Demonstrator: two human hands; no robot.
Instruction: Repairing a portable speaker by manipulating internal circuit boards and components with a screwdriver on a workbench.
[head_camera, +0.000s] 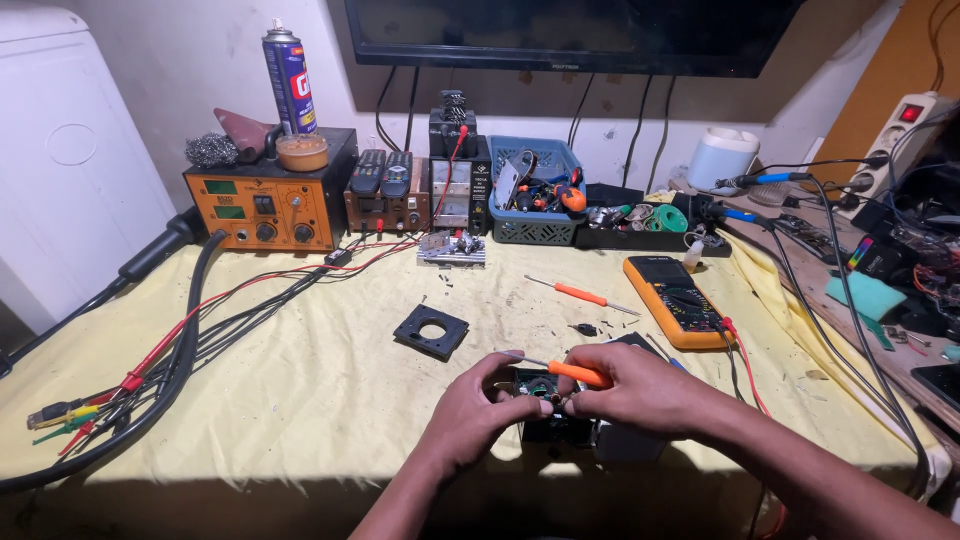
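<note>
Near the yellow cloth's (330, 400) front edge, the left hand (470, 410) grips a small black device (548, 425) while the right hand (640, 390) pinches an orange-handled screwdriver (578, 374) over it, bare cloth lying leftward.

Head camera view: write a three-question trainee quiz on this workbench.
1. True or false: the right hand holds an orange-handled screwdriver.
2. Which lies nearer the hands: (a) the flat black square plate with a round hole, or (b) the blue plastic basket of tools?
3. Fill in: the left hand steadies a small ____ boxy device on the yellow cloth.

Key: 1 true; 2 a; 3 black.
</note>
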